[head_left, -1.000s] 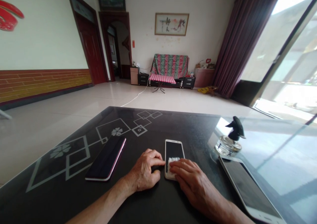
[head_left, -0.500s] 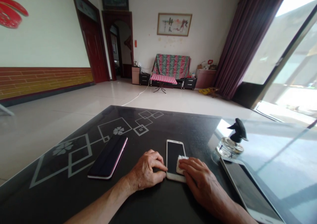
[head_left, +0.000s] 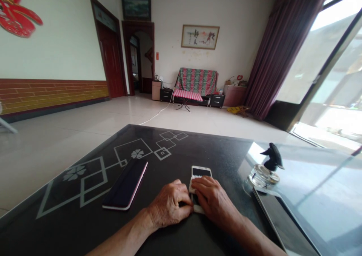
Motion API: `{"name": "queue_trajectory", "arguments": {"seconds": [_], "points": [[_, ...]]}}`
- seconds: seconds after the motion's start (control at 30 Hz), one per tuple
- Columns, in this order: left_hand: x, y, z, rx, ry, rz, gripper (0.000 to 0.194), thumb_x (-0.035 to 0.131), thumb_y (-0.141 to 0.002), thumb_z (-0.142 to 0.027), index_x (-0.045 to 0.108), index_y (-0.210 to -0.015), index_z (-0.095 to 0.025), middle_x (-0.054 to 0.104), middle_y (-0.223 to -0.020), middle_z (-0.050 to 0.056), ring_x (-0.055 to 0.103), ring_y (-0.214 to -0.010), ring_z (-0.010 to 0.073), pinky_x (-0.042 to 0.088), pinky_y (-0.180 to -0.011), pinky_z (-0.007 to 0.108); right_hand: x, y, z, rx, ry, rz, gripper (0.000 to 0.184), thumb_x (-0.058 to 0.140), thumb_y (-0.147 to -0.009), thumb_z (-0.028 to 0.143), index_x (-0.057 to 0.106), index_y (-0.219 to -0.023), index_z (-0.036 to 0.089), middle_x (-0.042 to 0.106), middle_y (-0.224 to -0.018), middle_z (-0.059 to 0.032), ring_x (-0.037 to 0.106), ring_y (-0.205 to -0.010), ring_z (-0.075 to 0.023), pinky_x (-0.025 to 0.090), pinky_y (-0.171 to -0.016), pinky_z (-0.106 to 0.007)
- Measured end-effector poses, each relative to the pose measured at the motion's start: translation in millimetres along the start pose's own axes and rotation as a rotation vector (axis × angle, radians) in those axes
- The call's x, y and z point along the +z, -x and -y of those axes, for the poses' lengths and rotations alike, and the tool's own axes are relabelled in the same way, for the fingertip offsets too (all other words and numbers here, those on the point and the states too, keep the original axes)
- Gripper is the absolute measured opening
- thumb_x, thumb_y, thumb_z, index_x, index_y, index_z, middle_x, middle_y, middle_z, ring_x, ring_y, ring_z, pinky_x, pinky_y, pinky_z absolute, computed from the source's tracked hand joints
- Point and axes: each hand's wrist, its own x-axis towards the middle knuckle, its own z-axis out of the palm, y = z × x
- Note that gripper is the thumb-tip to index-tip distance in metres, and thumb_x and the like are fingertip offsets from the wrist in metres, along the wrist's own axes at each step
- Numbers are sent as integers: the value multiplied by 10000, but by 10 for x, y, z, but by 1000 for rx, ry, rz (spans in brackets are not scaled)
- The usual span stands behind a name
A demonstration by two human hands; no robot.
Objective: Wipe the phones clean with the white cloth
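Observation:
A white phone [head_left: 200, 171] lies face up on the black glass table [head_left: 175, 150]. My left hand [head_left: 171, 205] is curled against the phone's left edge, fingers bent and pressed on it. My right hand [head_left: 212, 199] lies over the phone's screen, fingers pressed together on a small white cloth [head_left: 191, 184]. Only a corner of the cloth shows between my two hands. Most of the phone is hidden under my right hand.
A dark phone with a pink rim [head_left: 126, 184] lies to the left. A large white-edged tablet [head_left: 283, 222] sits at the right front. Behind it stands a glass ashtray with a black bird figure [head_left: 266, 169]. The room floor lies beyond the table's far edge.
My right hand has slid the white cloth up and left across the phone screen, covering more of it. My left hand stayed at the phone's left edge. The camera tipped down slightly.

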Motion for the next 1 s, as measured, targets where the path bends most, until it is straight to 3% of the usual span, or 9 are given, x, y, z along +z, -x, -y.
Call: {"name": "queue_trajectory", "arguments": {"seconds": [0.23,0.47,0.8,1.0], "points": [[21,21,14,-11,-22,7,98,703,-704,-106,709,-659,-193,617,-663,-29,533,-637,104,374,-710,260,83,-218,-202,14,9,-37,252,436,-873,137,666,-951,204,685,-1021,-44,603,-971,-175,438,-904,-307],[-4,2,7,-15,8,1,94,700,-718,-116,729,-715,-205,639,-688,-22,549,-655,112,383,-725,265,46,-139,-478,146,111,-146,271,418,-887,172,675,-972,184,687,-1053,-62,602,-1000,-197,436,-918,-332],[-12,4,-22,-22,-36,38,118,683,-714,-88,693,-661,-193,599,-665,-25,515,-644,111,376,-688,254,81,-67,-64,78,-13,-76,261,445,-824,90,663,-906,206,676,-960,-28,577,-931,-169,438,-860,-296],[-7,2,-19,-40,-31,40,104,669,-747,-127,698,-679,-200,600,-676,-18,531,-659,115,380,-698,258,-10,-10,-90,181,19,-110,244,469,-737,59,661,-807,194,665,-889,-30,572,-854,-163,427,-833,-289]]}}
